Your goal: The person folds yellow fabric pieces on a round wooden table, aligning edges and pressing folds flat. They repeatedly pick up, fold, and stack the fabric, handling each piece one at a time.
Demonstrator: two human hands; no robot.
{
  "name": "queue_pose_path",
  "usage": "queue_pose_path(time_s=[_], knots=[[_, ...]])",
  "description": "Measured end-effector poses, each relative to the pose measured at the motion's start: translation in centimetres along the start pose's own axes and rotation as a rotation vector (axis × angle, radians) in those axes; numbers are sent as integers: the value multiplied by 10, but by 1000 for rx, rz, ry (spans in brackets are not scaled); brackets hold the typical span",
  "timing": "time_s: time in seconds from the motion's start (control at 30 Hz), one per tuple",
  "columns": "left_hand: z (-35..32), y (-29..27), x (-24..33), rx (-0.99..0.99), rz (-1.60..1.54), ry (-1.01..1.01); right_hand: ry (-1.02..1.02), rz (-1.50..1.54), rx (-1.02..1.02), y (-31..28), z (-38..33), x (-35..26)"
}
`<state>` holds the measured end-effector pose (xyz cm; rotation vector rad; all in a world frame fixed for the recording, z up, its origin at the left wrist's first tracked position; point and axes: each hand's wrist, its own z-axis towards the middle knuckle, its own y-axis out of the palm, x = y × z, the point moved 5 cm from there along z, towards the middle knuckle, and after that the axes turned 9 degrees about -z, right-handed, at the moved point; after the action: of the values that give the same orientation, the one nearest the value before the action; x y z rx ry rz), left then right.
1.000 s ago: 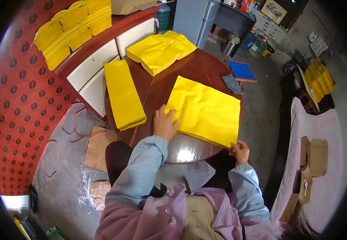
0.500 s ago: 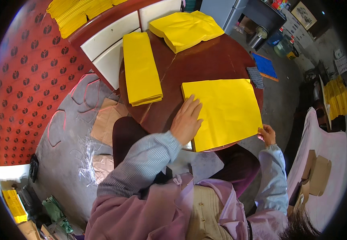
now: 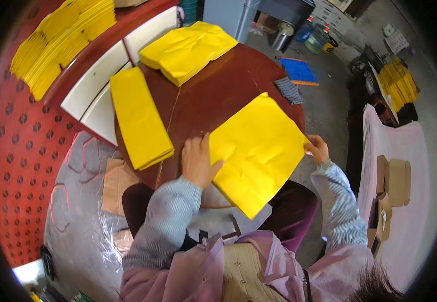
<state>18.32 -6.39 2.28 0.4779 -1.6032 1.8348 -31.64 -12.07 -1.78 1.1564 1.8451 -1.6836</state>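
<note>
A wide yellow sheet of paper (image 3: pixel 259 151) lies creased on the near side of the round table, one corner jutting over the edge toward me. My right hand (image 3: pixel 317 148) pinches its right corner between thumb and fingers. Flat on the tabletop, my left hand (image 3: pixel 196 162) has its fingers stretched out, with the thumb at the sheet's left edge. Left of that hand rests a narrow stack of folded yellow paper (image 3: pixel 140 118). A broader, wrinkled yellow paper stack (image 3: pixel 188 50) sits at the far side.
The round red-brown table (image 3: pixel 218 85) stands in front of my knees. A grey cloth (image 3: pixel 289 90) hangs at its right edge. White drawers (image 3: pixel 100 90) and a large pile of yellow paper (image 3: pixel 62 45) are at the left. Flattened cardboard (image 3: pixel 114 186) lies on the floor.
The yellow sheet has turned, and its near corner now points toward me. My left hand has slid off it onto the tabletop; my right hand still pinches a corner. The view has shifted too.
</note>
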Motion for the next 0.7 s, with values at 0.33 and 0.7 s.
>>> queue_pose_path(time_s=[0.33,0.7], knots=[[-94,8,49,-223,-341,-12,-349,-279,-188,113,157,-162],[-53,13,47,-63,-363,120,-679,-418,-258,196,202,-275]])
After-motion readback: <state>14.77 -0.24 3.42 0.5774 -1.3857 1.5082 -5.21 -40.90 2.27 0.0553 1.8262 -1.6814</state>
